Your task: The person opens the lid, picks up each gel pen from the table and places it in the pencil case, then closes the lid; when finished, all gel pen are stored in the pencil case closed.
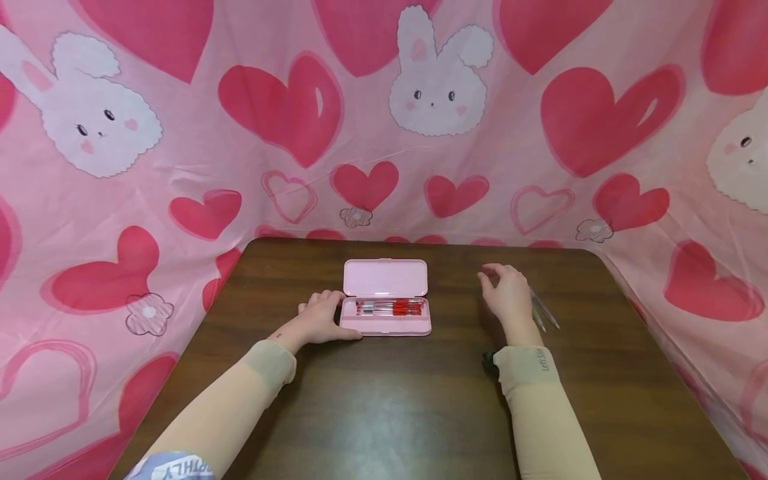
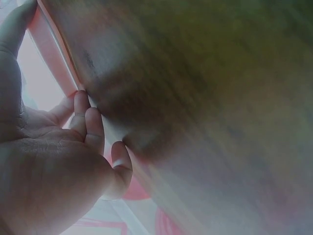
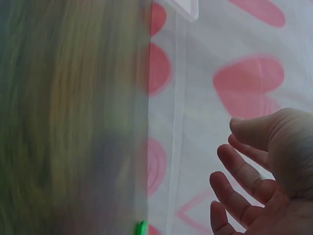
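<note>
An open pink pencil case [image 1: 386, 325] lies on the brown table, its lid [image 1: 385, 277] raised at the back. Several red-and-clear pens [image 1: 390, 307] lie in its rear compartment. My left hand [image 1: 318, 319] holds the case by its left end, thumb along the front edge and fingers at the side and back; in the left wrist view that hand [image 2: 54, 161] is close against the case wall [image 2: 53, 49]. My right hand [image 1: 507, 297] is above the table right of the case, holding nothing. Its fingers [image 3: 239, 166] are loosely bent and spread from the thumb.
Slim pens [image 1: 545, 311] lie on the table just right of my right hand, partly hidden by it. A heart-and-rabbit cloth [image 1: 432, 153] hangs behind the table [image 1: 372, 400] and along both sides. A dark band [image 1: 489, 363] is at my right wrist.
</note>
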Demonstrator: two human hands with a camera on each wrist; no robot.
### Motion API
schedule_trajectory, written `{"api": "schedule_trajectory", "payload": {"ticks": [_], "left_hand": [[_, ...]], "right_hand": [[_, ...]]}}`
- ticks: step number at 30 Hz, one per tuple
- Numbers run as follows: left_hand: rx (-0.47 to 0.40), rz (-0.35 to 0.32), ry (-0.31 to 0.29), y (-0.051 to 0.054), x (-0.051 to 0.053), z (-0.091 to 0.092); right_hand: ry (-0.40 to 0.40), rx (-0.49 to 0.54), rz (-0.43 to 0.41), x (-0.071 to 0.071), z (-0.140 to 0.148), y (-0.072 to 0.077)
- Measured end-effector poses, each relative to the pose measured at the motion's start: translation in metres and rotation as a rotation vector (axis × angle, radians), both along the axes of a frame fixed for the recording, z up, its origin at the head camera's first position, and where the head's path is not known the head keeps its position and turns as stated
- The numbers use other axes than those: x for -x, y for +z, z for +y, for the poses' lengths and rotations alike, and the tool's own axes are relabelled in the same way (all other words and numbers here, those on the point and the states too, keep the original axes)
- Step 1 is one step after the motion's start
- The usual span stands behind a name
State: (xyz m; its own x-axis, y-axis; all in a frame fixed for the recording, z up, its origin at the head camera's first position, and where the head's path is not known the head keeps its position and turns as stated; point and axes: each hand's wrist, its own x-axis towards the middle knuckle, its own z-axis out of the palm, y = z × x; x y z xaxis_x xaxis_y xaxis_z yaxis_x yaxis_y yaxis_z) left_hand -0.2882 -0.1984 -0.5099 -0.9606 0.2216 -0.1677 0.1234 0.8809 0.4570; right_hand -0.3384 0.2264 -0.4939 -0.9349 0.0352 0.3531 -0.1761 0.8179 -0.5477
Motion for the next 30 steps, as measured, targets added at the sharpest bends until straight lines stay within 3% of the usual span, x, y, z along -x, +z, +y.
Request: {"api": "schedule_trajectory", "payload": {"ticks": [15, 23, 30], "left_hand": [[0.009, 0.002, 0.004, 0.001, 0.0, -0.001], [0.012, 0.003, 0.009, -0.001, 0.0, -0.001], [0.007, 0.005, 0.002, 0.0, -0.001, 0.001]], "right_hand": [[-0.154, -0.03, -0.143, -0.002, 0.033, -0.006], [-0.25, -0.018, -0.328, -0.004, 0.044, -0.005], [-0.303, -0.017, -0.395, -0.006, 0.059, -0.009]]}}
